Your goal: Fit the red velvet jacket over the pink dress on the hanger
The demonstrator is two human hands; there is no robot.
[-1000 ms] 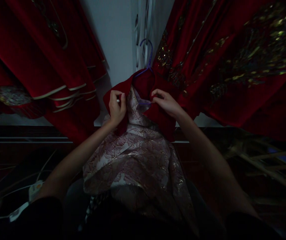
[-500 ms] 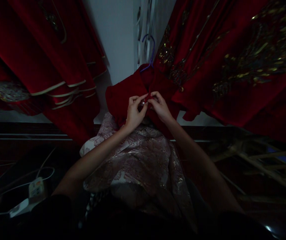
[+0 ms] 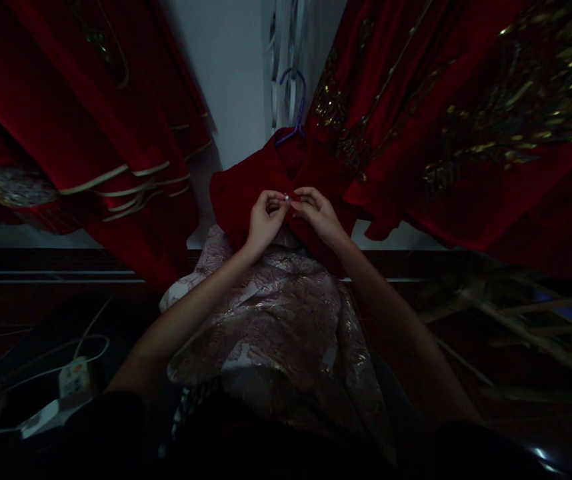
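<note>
While dim light covers the dark floor (image 3: 41, 307), one power strip (image 3: 69, 380) lies far left below my grip. My left hand (image 3: 265, 220) and right hand (image 3: 319, 217) pinch one pearl button (image 3: 286, 197) between them on the red jacket (image 3: 246, 193), hung on one purple hanger (image 3: 293, 100) above, over one brocade dress (image 3: 271, 320).

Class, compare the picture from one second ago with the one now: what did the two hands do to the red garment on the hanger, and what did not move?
The left hand and right hand moved inward from the garment's open edges and met at the middle, pulling the red garment shut over the pale lining. Both now pinch a small pearl-like button. The purple hanger, brocade skirt and hanging red robes stayed put.
</note>
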